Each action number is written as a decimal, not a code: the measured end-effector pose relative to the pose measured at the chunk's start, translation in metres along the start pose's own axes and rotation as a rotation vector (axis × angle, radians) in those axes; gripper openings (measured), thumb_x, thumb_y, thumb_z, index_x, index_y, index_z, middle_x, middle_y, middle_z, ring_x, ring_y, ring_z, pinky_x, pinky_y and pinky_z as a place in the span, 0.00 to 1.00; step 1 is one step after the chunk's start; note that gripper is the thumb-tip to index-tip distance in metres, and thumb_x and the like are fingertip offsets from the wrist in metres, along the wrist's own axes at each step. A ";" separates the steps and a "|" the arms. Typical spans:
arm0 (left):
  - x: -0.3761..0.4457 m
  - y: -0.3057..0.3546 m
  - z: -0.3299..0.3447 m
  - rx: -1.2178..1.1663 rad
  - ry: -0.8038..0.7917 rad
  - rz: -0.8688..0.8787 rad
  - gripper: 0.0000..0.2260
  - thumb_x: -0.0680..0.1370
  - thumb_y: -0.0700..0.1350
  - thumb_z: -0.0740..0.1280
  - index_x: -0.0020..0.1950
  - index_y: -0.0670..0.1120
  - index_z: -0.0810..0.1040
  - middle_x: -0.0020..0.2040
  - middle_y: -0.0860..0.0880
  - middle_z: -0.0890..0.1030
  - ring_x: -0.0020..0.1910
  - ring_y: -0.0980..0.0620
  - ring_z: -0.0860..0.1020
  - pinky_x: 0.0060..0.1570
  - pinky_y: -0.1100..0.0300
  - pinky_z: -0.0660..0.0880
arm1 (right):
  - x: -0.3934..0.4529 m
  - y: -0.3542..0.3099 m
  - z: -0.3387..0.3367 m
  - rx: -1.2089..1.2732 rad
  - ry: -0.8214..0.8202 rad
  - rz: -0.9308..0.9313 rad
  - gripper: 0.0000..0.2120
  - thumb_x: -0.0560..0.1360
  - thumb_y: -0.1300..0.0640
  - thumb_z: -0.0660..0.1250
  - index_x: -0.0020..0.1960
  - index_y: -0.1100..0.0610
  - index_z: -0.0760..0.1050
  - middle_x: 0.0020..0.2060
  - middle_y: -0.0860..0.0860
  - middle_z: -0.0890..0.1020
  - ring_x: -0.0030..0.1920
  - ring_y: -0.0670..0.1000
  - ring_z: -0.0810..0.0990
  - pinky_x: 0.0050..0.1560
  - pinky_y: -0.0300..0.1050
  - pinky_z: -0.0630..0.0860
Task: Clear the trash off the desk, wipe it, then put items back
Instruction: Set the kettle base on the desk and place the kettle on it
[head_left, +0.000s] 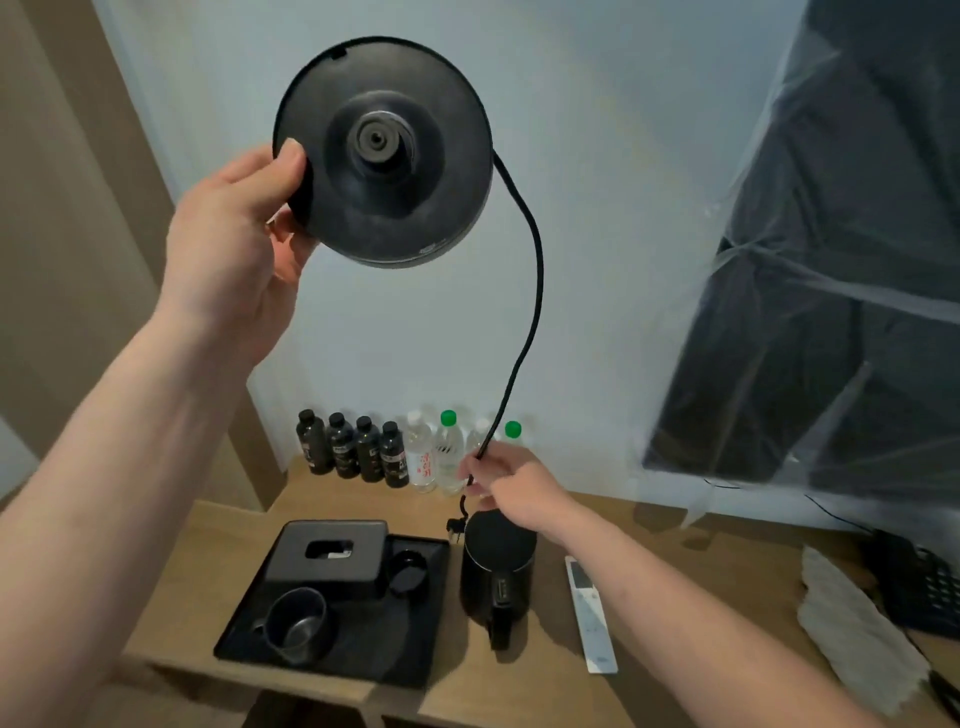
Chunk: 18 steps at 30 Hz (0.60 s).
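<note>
- Two hands were up in the head view: the left hand (234, 228) gripped the rim of the black kettle base (384, 150), held high against the wall with its connector facing the camera.
- Its black cord (535, 291) hung down to the right hand (519, 488), which pinched it low, with the plug (455, 527) dangling just beneath.
- Below, on the wooden desk (675, 597), stood the black kettle (496, 566), beside a black tray (363, 660) holding a tissue box (332, 564) and a mug (296, 623).
- Near the kettle's other side lay a white remote (589, 613); bottles (395, 457) lined the wall.
</note>
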<state>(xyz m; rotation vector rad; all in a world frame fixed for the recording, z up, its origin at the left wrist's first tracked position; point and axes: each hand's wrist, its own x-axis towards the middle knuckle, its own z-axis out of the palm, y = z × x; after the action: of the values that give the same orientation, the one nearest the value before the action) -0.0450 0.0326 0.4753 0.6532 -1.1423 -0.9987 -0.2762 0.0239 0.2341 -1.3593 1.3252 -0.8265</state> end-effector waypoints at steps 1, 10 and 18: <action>0.000 0.005 0.005 -0.005 0.020 0.015 0.15 0.83 0.42 0.67 0.40 0.49 0.86 0.42 0.54 0.83 0.44 0.58 0.79 0.49 0.65 0.75 | -0.007 -0.006 -0.007 -0.011 0.021 -0.039 0.08 0.85 0.53 0.63 0.57 0.54 0.80 0.54 0.49 0.86 0.53 0.53 0.86 0.48 0.42 0.84; 0.005 -0.027 0.034 0.061 0.007 -0.139 0.08 0.85 0.44 0.64 0.47 0.48 0.79 0.37 0.57 0.81 0.33 0.60 0.75 0.39 0.67 0.71 | -0.083 -0.059 -0.105 -0.025 0.560 -0.381 0.10 0.86 0.52 0.61 0.57 0.48 0.82 0.33 0.45 0.78 0.37 0.43 0.76 0.48 0.41 0.74; -0.037 -0.161 0.076 0.204 -0.129 -0.471 0.08 0.86 0.43 0.64 0.61 0.40 0.77 0.47 0.45 0.81 0.40 0.53 0.80 0.36 0.65 0.79 | -0.131 0.040 -0.168 -0.407 0.521 -0.054 0.10 0.85 0.52 0.61 0.57 0.40 0.80 0.34 0.49 0.79 0.31 0.45 0.73 0.31 0.36 0.68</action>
<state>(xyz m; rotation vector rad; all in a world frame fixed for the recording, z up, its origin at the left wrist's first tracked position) -0.1698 -0.0001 0.3473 1.0662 -1.2414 -1.3460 -0.4671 0.1234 0.2600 -1.5555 1.9491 -1.0304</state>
